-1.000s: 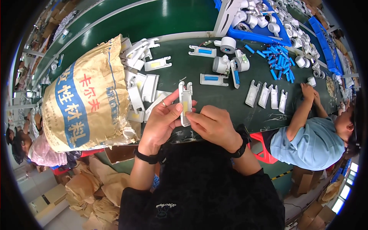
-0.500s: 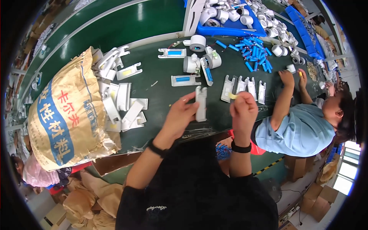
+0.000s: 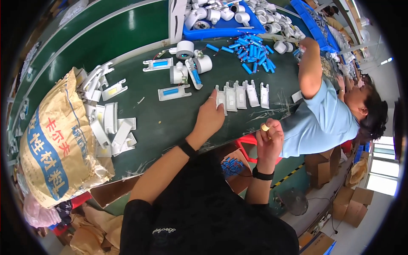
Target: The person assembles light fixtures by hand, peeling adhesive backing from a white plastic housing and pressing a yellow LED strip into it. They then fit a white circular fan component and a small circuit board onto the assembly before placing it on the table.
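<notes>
My left hand [image 3: 210,115] reaches over the green tabletop, its fingers around the left edge of a white plastic cover [image 3: 220,100]. That cover stands at the left end of a row of several similar white covers [image 3: 240,96], notched ends pointing away from me. Near the table's front edge, my right hand [image 3: 270,142] is raised, pinching a small pale yellow strip [image 3: 264,127] that looks curled. Beyond the row, white covers with blue batteries [image 3: 171,92] lie beside white round-headed housings [image 3: 185,50].
A torn brown paper sack [image 3: 63,140] stands at left beside a pile of white covers [image 3: 111,119]. Loose blue batteries [image 3: 255,53] lie at the far side, before a blue tray [image 3: 221,33] of white housings. At right sits a co-worker in a light blue shirt [image 3: 327,117].
My left hand has brought the white cover down to the row's left end. My right hand has drawn back toward me with the yellow strip. The view has shifted right.
</notes>
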A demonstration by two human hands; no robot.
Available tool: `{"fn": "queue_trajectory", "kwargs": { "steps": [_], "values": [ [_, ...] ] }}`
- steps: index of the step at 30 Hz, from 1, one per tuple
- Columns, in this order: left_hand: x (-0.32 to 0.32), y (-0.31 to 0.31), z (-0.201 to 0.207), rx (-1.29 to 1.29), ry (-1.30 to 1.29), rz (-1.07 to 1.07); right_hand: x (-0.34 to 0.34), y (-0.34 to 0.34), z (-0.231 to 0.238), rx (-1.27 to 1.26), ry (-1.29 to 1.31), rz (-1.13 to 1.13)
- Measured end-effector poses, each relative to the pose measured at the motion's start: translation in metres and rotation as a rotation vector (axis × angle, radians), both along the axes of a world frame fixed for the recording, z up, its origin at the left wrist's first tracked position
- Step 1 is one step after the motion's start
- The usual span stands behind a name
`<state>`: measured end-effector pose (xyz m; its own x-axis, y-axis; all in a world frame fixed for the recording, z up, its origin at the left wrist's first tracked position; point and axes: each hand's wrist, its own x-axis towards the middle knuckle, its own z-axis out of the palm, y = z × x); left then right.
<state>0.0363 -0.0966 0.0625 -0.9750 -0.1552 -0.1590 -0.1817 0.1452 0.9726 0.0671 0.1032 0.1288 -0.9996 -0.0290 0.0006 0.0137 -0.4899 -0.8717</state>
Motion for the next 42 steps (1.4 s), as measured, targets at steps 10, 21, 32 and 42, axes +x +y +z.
{"fn": "queue_trajectory", "kwargs": {
  "steps": [10,21,32,42],
  "values": [
    [-0.039,0.090,0.001,0.147,-0.039,-0.012,0.018,-0.012,0.015,-0.237,-0.015,0.106],
    [0.150,-0.173,0.041,-0.865,0.316,0.330,0.020,-0.130,-0.013,-0.197,-0.446,0.498],
    [0.180,-0.228,0.061,-1.009,0.134,0.275,0.036,-0.202,0.012,0.163,-0.234,0.926],
    [0.172,-0.202,0.091,0.171,0.053,0.211,0.033,-0.214,0.004,0.619,0.084,0.630]
  ]
}}
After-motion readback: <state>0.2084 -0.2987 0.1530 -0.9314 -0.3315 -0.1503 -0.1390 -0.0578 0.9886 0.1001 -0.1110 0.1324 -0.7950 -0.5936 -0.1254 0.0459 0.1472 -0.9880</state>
